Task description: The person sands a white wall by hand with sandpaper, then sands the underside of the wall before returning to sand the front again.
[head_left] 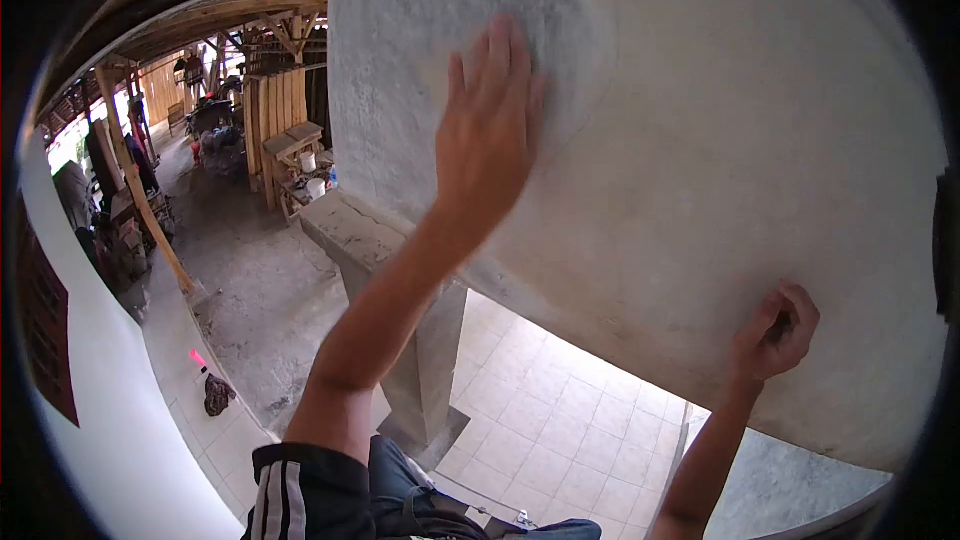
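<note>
My left hand point(490, 125) lies flat, fingers stretched out, against a grey plastered wall panel point(680, 160), on its darker, cloudy grey patch point(390, 50). The palm side faces the plaster and is hidden. Lower down at the right, my right hand point(780, 330) is held close to the panel's lower part. Its fingers and thumb curl loosely round a dark hollow, with no object showing in them. Between the two hands runs smooth, beige-grey plaster with faint smears.
Below the panel stands a concrete pillar with a flat ledge point(345, 230). Pale floor tiles point(550, 410) show far beneath. At the left are a wooden workbench with white containers point(316, 187), a slanting wooden post point(150, 210), and a dark bundle with a pink part point(215, 395) on the floor.
</note>
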A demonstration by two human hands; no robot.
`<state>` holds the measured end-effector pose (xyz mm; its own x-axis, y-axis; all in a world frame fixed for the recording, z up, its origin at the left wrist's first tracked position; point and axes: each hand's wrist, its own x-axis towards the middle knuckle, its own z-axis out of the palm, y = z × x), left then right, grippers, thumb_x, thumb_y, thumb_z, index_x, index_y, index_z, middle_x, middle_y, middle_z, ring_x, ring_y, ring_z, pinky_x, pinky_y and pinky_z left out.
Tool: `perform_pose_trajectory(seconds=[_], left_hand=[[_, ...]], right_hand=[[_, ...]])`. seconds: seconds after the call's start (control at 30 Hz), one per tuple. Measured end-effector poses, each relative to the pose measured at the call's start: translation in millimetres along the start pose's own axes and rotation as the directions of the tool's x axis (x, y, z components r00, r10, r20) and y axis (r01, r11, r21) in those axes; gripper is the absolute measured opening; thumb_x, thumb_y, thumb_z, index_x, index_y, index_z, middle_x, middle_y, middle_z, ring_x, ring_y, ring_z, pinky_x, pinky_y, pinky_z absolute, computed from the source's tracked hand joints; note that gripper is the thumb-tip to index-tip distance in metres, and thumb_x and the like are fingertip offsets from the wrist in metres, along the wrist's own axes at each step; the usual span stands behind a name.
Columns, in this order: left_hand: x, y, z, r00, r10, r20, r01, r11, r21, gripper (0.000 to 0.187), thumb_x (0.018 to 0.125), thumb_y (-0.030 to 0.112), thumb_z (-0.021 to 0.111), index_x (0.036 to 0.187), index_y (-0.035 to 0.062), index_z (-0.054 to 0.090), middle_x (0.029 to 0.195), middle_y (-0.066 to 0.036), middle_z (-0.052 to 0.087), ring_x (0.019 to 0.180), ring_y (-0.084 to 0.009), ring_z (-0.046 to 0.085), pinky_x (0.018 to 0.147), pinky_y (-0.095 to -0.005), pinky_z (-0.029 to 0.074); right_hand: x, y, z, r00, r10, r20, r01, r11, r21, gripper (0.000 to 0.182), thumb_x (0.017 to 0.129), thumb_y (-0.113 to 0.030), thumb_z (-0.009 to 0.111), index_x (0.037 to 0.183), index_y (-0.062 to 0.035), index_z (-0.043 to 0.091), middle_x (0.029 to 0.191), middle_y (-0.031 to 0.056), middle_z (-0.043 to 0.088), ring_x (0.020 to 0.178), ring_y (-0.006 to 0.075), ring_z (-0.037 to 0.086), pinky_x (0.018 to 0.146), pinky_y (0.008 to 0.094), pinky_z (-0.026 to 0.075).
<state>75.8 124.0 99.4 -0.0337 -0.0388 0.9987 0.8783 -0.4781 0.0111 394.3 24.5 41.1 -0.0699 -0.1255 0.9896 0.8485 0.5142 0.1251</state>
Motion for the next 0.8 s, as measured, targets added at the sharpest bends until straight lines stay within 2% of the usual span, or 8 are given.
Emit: perform_pose_trajectory(seconds=[0.1, 0.2, 0.3, 0.43, 0.53, 0.63, 0.7, 0.8], left_hand=[[-31.2, 10.5, -11.1, 0.992, 0.107, 0.065, -0.111, 0.991, 0.070, 0.037, 0.096, 0.019, 0.052, 0.122, -0.0066, 0.054, 0.135, -0.022, 0.051, 0.121, -0.0387, 0.052, 0.103, -0.0558, 0.038], [13.0, -9.9, -7.2, 0.986, 0.166, 0.022, -0.167, 0.969, 0.184, 0.037, 0.096, 0.019, 0.052, 0.123, -0.0064, 0.055, 0.135, -0.022, 0.051, 0.121, -0.0388, 0.053, 0.103, -0.0575, 0.037], [37.6, -21.6, 9.2, 0.990, 0.120, -0.069, -0.107, 0.979, 0.175, 0.038, 0.096, 0.020, 0.053, 0.124, -0.0051, 0.055, 0.136, -0.021, 0.051, 0.123, -0.0376, 0.052, 0.104, -0.0579, 0.035], [-13.1, -0.1, -2.7, 0.998, 0.063, 0.021, -0.065, 0.986, 0.150, 0.038, 0.096, 0.021, 0.052, 0.124, -0.0050, 0.055, 0.135, -0.022, 0.051, 0.123, -0.0375, 0.051, 0.103, -0.0578, 0.037], [-15.4, 1.2, -13.4, 0.989, 0.077, 0.126, -0.092, 0.989, 0.116, 0.041, 0.100, 0.020, 0.044, 0.134, -0.0038, 0.047, 0.141, -0.022, 0.045, 0.132, -0.0374, 0.042, 0.111, -0.0559, 0.027], [41.4, -19.8, -7.7, 0.994, 0.057, 0.090, -0.077, 0.967, 0.243, 0.042, 0.101, 0.021, 0.042, 0.135, -0.0040, 0.046, 0.143, -0.022, 0.043, 0.134, -0.0377, 0.040, 0.111, -0.0555, 0.026], [24.4, -13.3, -1.6, 0.998, 0.036, 0.056, -0.045, 0.985, 0.165, 0.042, 0.101, 0.021, 0.043, 0.135, -0.0041, 0.046, 0.144, -0.022, 0.042, 0.134, -0.0379, 0.039, 0.111, -0.0557, 0.027], [-23.0, 3.0, -2.5, 0.997, 0.048, 0.055, -0.054, 0.992, 0.116, 0.042, 0.100, 0.021, 0.045, 0.133, -0.0045, 0.048, 0.141, -0.021, 0.046, 0.131, -0.0380, 0.042, 0.108, -0.0566, 0.030]], right_hand=[[-5.0, 5.0, -8.4, 0.996, 0.027, 0.087, -0.033, 0.997, 0.069, 0.014, 0.093, -0.005, 0.053, 0.105, 0.0006, 0.058, 0.093, 0.0075, 0.060, 0.069, 0.0098, 0.052, 0.060, 0.0213, 0.040], [-2.6, 5.2, -9.0, 0.995, -0.027, 0.096, 0.026, 0.999, 0.022, 0.015, 0.092, -0.007, 0.053, 0.103, 0.0009, 0.059, 0.092, 0.0074, 0.061, 0.067, 0.0097, 0.052, 0.058, 0.0213, 0.040], [0.8, -2.5, 3.5, 0.998, 0.050, -0.049, -0.048, 0.998, 0.041, 0.015, 0.086, -0.008, 0.055, 0.097, -0.0033, 0.062, 0.073, 0.0040, 0.059, 0.056, 0.0071, 0.049, 0.048, 0.0214, 0.035], [-3.2, 5.0, -7.6, 0.998, -0.014, 0.063, 0.012, 0.999, 0.038, 0.014, 0.091, -0.008, 0.053, 0.098, 0.0003, 0.062, 0.085, 0.0071, 0.061, 0.063, 0.0095, 0.050, 0.055, 0.0219, 0.038], [-0.2, 8.1, -4.2, 0.998, -0.053, 0.039, 0.051, 0.997, 0.052, 0.014, 0.089, -0.009, 0.053, 0.096, -0.0008, 0.062, 0.081, 0.0060, 0.060, 0.060, 0.0093, 0.049, 0.051, 0.0223, 0.036], [0.4, 5.0, -2.9, 0.999, -0.036, 0.013, 0.036, 0.999, 0.033, 0.013, 0.086, -0.009, 0.054, 0.094, -0.0027, 0.062, 0.072, 0.0046, 0.058, 0.052, 0.0095, 0.047, 0.046, 0.0232, 0.033], [0.7, 2.3, -2.1, 1.000, 0.022, -0.003, -0.022, 0.998, 0.052, 0.012, 0.087, -0.009, 0.054, 0.092, -0.0027, 0.063, 0.072, 0.0048, 0.058, 0.052, 0.0109, 0.047, 0.046, 0.0243, 0.034], [3.8, 2.4, -3.7, 0.999, -0.048, 0.023, 0.047, 0.996, 0.070, 0.011, 0.088, -0.009, 0.055, 0.092, -0.0026, 0.062, 0.073, 0.0051, 0.059, 0.053, 0.0110, 0.047, 0.046, 0.0241, 0.034]])
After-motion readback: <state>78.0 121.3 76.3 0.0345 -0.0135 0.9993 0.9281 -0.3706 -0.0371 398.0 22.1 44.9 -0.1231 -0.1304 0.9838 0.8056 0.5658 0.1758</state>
